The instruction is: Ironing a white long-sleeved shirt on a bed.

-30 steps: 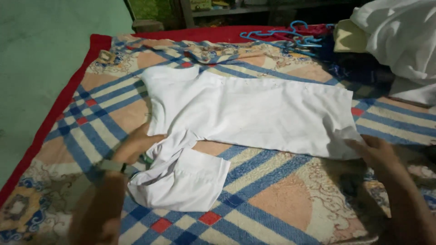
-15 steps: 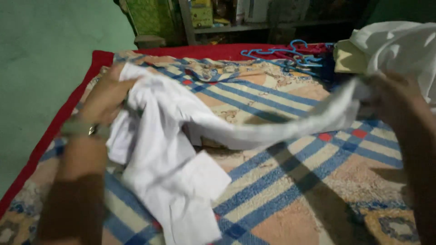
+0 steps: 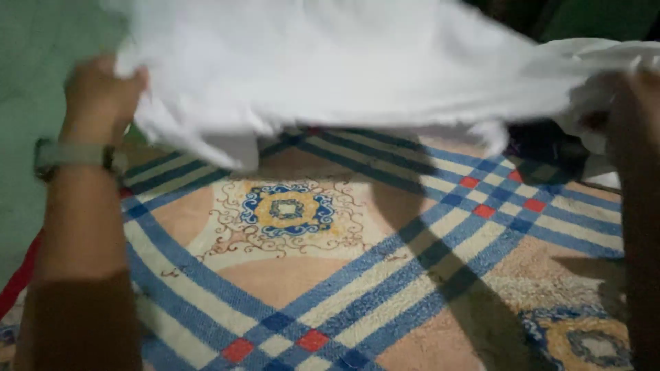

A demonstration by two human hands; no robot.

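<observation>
The left hand (image 3: pixel 103 89) and right hand (image 3: pixel 636 103) each pinch an edge of the white shirt (image 3: pixel 344 62), best held taut and level above the blanket (image 3: pixel 309 275).

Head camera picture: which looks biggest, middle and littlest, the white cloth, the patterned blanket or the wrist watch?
1. Patterned blanket and white cloth: alike in spread, and the cloth is held nearer the camera, so unsure.
2. Wrist watch, by far the smallest.
</observation>
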